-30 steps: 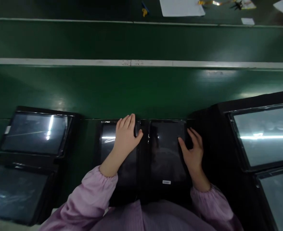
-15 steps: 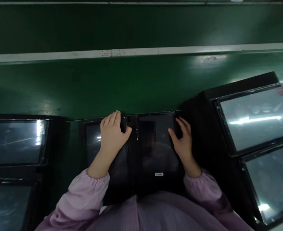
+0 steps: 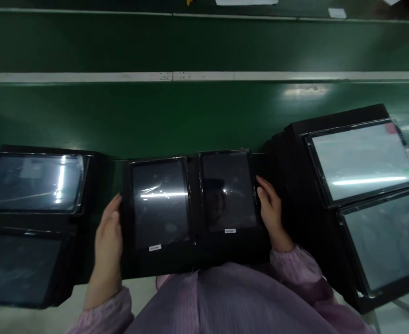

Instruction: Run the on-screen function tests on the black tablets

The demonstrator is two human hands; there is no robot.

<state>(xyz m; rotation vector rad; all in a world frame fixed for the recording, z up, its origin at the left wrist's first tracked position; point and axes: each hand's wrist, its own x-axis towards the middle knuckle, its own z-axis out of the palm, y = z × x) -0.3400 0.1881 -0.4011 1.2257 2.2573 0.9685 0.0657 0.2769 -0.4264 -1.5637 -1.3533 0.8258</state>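
Before me lies a black tray (image 3: 197, 255) with two dark, glossy display panels side by side, the left panel (image 3: 161, 213) and the right panel (image 3: 230, 204). Each carries a small white label near its lower edge. Along the tray's left side, my left hand (image 3: 109, 241) is closed on the edge, its fingers pointing away from me. My right hand (image 3: 272, 208) grips the opposite side, thumb and forefinger beside the right panel. The undersides of the tray and the parts of the fingers beneath it are hidden.
A stack of black trays (image 3: 343, 116) with bright, reflecting panels stands at the right. More panels in a black tray (image 3: 89, 174) lie at the left. Beyond runs a green work surface (image 3: 176, 116) crossed by a pale strip (image 3: 121, 77). Papers lie at the far edge.
My left hand has moved off the left panel to the tray's left side. My right hand has shifted from the right panel's upper edge to the tray's right side.
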